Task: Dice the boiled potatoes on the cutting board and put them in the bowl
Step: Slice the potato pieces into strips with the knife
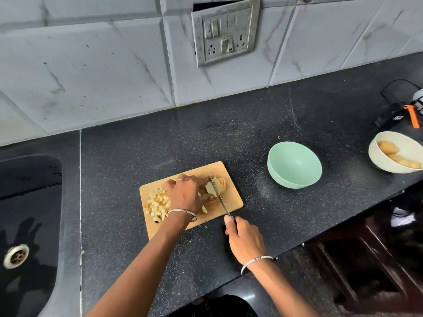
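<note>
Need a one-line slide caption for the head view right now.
Left hand steadies a potato on the cutting board while the right hand slices with a knife; green bowl empty.

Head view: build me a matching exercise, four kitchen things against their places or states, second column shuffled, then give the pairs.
Things:
1. green bowl
2. cream bowl
3. diced potato pile
4. knife

Places or states:
A. on the left end of the cutting board
B. holds whole potatoes, far right of the counter
C. held in the right hand, blade in the potato
D. empty, right of the board

Pairs: 1-D, 2-B, 3-A, 4-C
</note>
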{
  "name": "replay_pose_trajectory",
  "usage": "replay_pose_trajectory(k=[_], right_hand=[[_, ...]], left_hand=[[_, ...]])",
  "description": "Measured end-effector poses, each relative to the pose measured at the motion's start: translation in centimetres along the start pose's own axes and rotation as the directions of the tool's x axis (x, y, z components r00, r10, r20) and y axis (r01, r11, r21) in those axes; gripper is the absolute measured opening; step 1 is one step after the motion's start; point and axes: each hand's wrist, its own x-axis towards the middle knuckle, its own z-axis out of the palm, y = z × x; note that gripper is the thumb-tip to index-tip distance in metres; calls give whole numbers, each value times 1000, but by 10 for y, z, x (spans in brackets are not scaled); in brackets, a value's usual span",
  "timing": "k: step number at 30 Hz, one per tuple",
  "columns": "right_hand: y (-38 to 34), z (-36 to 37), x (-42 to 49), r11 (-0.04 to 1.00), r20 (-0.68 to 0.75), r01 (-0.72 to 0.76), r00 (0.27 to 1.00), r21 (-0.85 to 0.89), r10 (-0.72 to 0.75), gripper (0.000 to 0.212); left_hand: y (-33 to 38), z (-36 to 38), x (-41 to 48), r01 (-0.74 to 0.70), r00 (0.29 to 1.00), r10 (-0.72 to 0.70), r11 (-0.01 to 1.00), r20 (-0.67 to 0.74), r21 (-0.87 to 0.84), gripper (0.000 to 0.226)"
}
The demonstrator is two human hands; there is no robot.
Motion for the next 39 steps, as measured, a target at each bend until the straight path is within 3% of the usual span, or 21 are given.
replay_pose_trajectory(k=[8, 16, 27, 33, 39], right_hand=[[-9, 4, -1, 1000, 26, -21, 999, 0, 21, 48], [-37, 3, 9, 986, 11, -153, 988, -63, 154, 42], [-5, -7, -46, 978, 54, -153, 985, -142, 162, 47], [-13, -25, -37, 989, -4, -73, 997, -128, 73, 48], [-24, -8, -14, 996, 8, -57, 998, -63, 58, 47]], left_hand=[[-2, 6, 7, 13, 999, -13, 1000, 31, 14, 46], [-5, 10, 12, 23, 999, -21, 998, 31, -66, 49], [-3, 10, 8, 34, 999, -34, 990, -3, -135, 43], [-6, 9, 9, 51, 998, -55, 971, -10, -233, 46], [2, -4, -1, 92, 995, -94, 993, -35, -70, 38]])
